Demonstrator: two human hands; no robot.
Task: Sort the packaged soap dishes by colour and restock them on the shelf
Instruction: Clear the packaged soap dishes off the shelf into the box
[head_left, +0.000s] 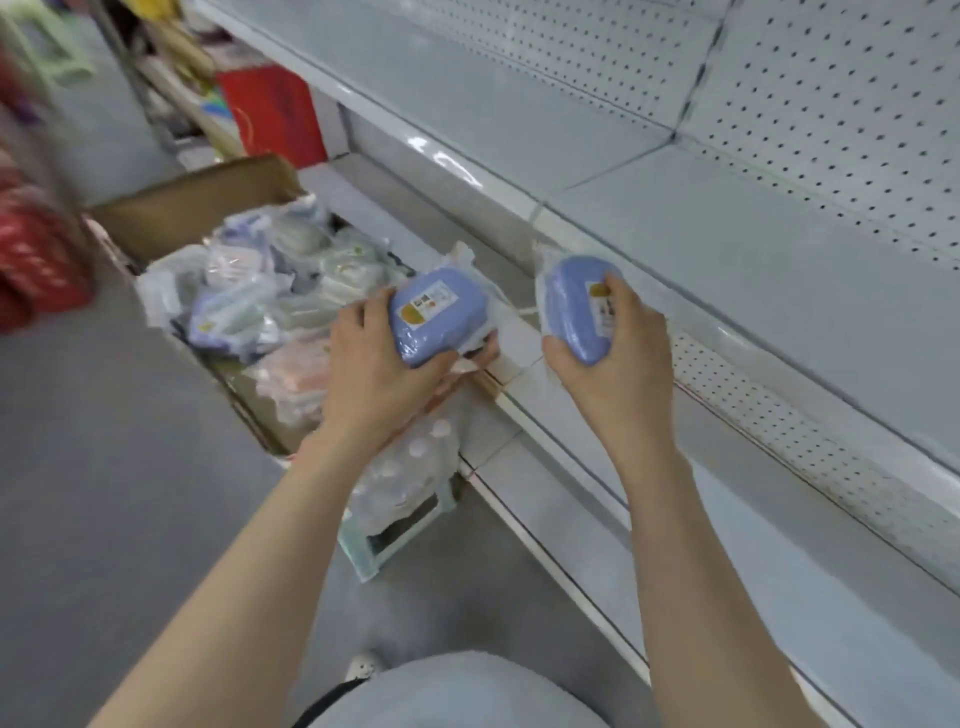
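Observation:
My left hand (375, 370) grips a blue packaged soap dish (439, 317) in clear wrap, held above the right edge of the cardboard box (197, 208). My right hand (615, 345) grips a second blue packaged soap dish (571, 306), tilted on its side just in front of the white shelf's front edge (613, 244). The box holds several wrapped soap dishes (260, 296) in blue, white, green and pink. The grey-white shelf board (779, 270) to the right is bare.
A pale green plastic stool (395, 540) with a bag of wrapped items stands on the grey floor below my left hand. A lower shelf ledge (571, 467) runs diagonally. Red goods (270, 109) sit further along the aisle; the pegboard back panel (831, 104) is behind the shelf.

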